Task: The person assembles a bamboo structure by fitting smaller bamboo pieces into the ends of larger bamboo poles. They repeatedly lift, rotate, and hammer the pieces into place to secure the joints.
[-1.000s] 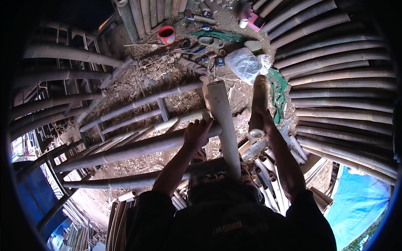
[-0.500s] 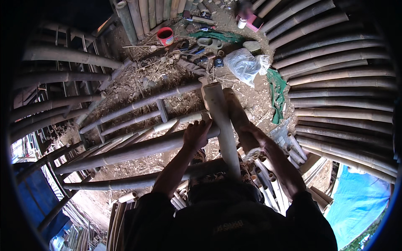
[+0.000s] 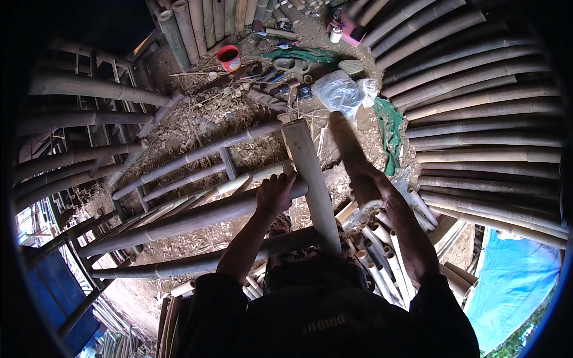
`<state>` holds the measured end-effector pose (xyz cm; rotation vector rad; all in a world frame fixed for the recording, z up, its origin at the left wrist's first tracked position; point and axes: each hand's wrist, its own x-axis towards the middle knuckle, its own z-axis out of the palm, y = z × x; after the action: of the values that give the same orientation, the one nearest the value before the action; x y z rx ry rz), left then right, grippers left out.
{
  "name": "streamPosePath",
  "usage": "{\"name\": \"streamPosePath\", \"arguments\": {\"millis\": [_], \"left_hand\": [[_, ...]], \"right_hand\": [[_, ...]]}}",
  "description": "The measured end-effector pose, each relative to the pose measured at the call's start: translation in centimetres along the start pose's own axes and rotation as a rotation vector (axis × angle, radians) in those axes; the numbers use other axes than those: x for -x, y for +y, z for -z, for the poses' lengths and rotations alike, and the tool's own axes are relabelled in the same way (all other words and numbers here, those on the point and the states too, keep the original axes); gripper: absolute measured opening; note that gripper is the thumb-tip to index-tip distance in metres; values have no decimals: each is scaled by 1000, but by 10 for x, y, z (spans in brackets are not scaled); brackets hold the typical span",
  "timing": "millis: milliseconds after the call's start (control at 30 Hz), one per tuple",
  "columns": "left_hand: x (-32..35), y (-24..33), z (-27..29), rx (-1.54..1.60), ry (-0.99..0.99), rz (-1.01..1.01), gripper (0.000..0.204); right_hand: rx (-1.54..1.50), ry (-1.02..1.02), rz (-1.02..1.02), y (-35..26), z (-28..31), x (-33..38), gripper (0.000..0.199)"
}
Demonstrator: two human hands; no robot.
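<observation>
A thick bamboo pole (image 3: 191, 218) is gripped by the left hand (image 3: 276, 194), beside an upright bamboo post (image 3: 310, 179). A blurred short bamboo club (image 3: 353, 160) is held raised in the right hand (image 3: 382, 192).

The short dark bamboo piece (image 3: 352, 155) in the right hand (image 3: 382, 191) is motion-blurred, so its far end and surface cannot be made out, and the fingers' grip around it is hidden beneath the hand. Left of that piece, the pale upright bamboo pole (image 3: 307, 179) has its lower end hidden behind the person's dark clothing. Beyond the pole's top, the small tools (image 3: 280, 89) scattered on the ground are too small to tell apart
</observation>
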<state>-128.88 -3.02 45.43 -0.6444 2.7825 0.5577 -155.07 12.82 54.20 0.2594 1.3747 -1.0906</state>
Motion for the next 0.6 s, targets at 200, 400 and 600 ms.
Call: {"name": "streamPosePath", "arguments": {"millis": [200,400,600], "left_hand": [[4,1,-6,-8,35,-30,79],[13,-1,-2,-75,327,-146,81],[108,64,-48,350,-203,-72,70]], "right_hand": [[151,-38,-69,29,-30,7,75],[71,166,38,74,15,61,60],[-103,194,-361,174,83,96,39]]}}
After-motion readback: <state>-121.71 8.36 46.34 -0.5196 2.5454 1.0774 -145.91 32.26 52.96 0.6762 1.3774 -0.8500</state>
